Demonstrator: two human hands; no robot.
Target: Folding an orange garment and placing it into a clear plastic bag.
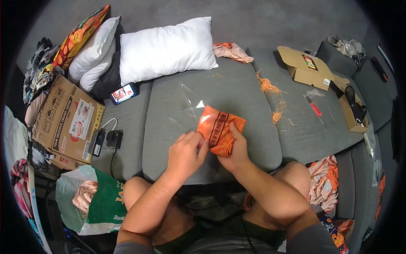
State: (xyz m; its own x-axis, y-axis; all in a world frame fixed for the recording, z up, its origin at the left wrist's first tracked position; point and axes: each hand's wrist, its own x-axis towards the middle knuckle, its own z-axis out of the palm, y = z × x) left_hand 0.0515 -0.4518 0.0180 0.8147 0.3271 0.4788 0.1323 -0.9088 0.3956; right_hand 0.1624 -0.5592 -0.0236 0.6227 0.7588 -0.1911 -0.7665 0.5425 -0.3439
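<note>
A folded orange cloth bundle [223, 127] with dark printed lettering is held over the grey cushion [177, 162]. My right hand [236, 146] grips its right side, the thumb lying on top and the fingers hidden beneath. At its lower left corner, my left hand [190, 147] has its thumb and bent fingers closed at the edge, where clear film seems to be pinched. A clear plastic bag [190, 100] reaches from the upper left over part of the cloth; how far it covers the cloth cannot be told.
White pillow [168, 47] behind; phone [124, 93], chargers [114, 139] and cardboard carton [68, 120] at left. Orange thread scraps [269, 85], a red cutter [314, 106] and open boxes [311, 70] lie right. A green-and-white sack [104, 193] holds pale cloth; more orange cloth [325, 184] sits lower right.
</note>
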